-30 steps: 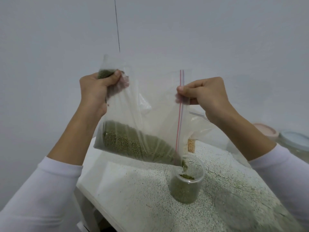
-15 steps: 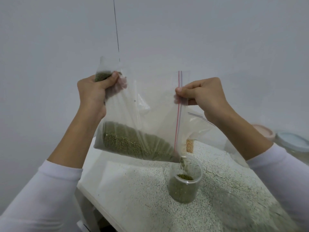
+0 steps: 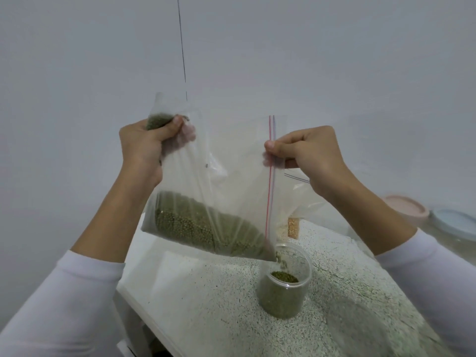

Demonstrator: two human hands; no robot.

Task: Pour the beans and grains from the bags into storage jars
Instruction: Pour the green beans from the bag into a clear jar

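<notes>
Above a speckled table (image 3: pixel 206 305), in front of a plain grey wall (image 3: pixel 77 73), a person holds a clear zip bag (image 3: pixel 231 163) up with both hands. Green beans (image 3: pixel 195 225) lie in a heap along the low side of the bag, which slopes down to the right. Its lowest corner, at the end of the red and blue zip strip (image 3: pixel 270 186), hangs just over an open clear jar (image 3: pixel 284 284). A few beans fall from this corner into the jar, which stands on the table and is more than half full of beans. The left hand (image 3: pixel 146 148) has its fingers curled tightly around the upper left corner of the bag, with some beans bunched above the fist. The right hand (image 3: pixel 309 153) pinches the zip strip between thumb and curled fingers. Behind the right arm lies another clear bag (image 3: pixel 296 215) with pale grains. At the far right edge stand a pink lid (image 3: pixel 404 207) and a light blue lid (image 3: pixel 456 222).
</notes>
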